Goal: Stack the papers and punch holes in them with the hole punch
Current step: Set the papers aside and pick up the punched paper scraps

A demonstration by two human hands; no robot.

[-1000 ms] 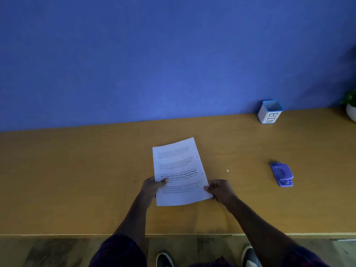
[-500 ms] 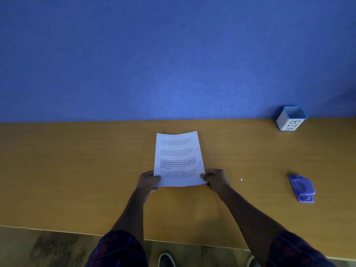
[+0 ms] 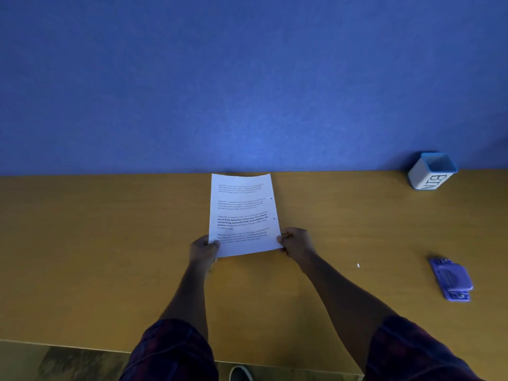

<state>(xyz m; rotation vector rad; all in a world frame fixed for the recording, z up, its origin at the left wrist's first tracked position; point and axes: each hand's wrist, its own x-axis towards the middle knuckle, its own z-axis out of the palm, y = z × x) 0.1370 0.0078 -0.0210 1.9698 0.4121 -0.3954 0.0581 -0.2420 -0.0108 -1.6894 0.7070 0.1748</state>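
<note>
White printed papers point(image 3: 243, 215) stand lifted off a honey-coloured wooden table point(image 3: 96, 243), gripped at their two near corners: the left hand point(image 3: 204, 250) pinches the near-left corner with its thumb over the sheet, while the right hand point(image 3: 296, 240) curls its fingers round the near-right corner. Held by both sides, the sheets appear to be squared into an even stack before punching; how many sheets there are cannot be told. They look thin and flexible, their far edge bowing slightly against the matte blue wall point(image 3: 247, 78). Two small dark dots sit near the right edge. Well apart to the right, a lilac plastic hole punch point(image 3: 450, 279) lies untouched on the table, with a white, blue-rimmed square cup point(image 3: 431, 171) lettered "BIN" at the far right.
</note>
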